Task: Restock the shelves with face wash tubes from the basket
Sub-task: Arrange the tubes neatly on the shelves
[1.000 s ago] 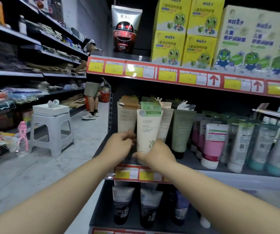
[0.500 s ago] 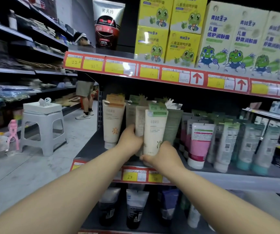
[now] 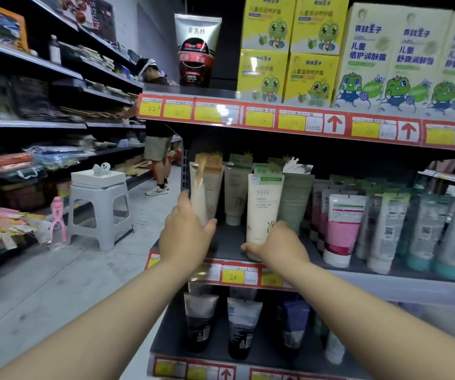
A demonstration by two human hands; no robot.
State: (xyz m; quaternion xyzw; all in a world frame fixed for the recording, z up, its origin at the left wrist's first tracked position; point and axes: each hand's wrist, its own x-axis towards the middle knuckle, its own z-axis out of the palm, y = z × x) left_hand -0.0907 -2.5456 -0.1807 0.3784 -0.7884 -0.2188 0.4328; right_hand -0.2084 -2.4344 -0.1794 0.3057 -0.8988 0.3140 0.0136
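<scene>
**Item: face wash restock, in progress**

**Landmark:** middle shelf (image 3: 401,281).

- **Left hand** (image 3: 185,238): fingers and thumb wrapped round an orange-topped tube (image 3: 199,198). It is held upright and edge-on at the far left end of the middle shelf, in front of a matching tube. Whether its cap touches the shelf cannot be told.
- **Right hand** (image 3: 278,246): gripping the foot of a green-banded tube (image 3: 264,207), which stands cap-down at the front edge of the middle shelf.
- **Basket:** not in view, so the remaining stock is unknown.

**Progress (judged):** Mid-task. Two tubes are at the shelf but neither is released. A bare gap in the front row lies between them. To their right, the middle shelf is already filled with a grey-green tube (image 3: 295,201), pink tubes (image 3: 342,229) and teal-capped tubes (image 3: 423,234).

**Writing:**
- Green-banded tube: Chinese print, too soft to read.
- Price tag (image 3: 233,277) on the middle shelf's front edge: "28".
- Red price strip (image 3: 275,119) above the middle shelf: handwritten "22", "10", and white arrows pointing up.
- Black-and-silver tube (image 3: 197,50) one shelf up: "CREAM CLEANSER".
- Yellow frog boxes (image 3: 289,50) and pale frog boxes (image 3: 393,58) beside it: "青蛙王子", "儿童".
</scene>
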